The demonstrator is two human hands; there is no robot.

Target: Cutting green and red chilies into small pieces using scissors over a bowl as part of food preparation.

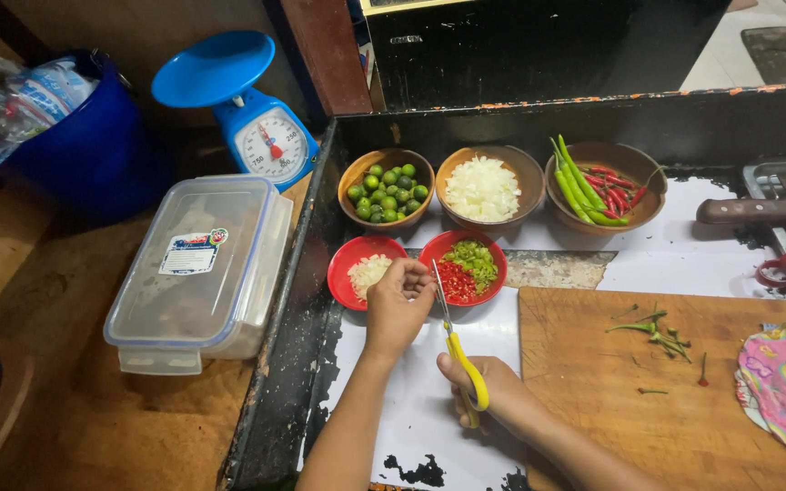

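The right hand grips yellow-handled scissors, blades pointing at the red bowl of chopped chillies; the left hand, fingers curled shut beside the blades, holds something too small to tell.

White worktop, paint chipped: five bowls, wooden cutting board, cleaver.

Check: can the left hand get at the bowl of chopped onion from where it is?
Probably yes. The left hand sits just short of the onion bowl, with only two low red bowls between.
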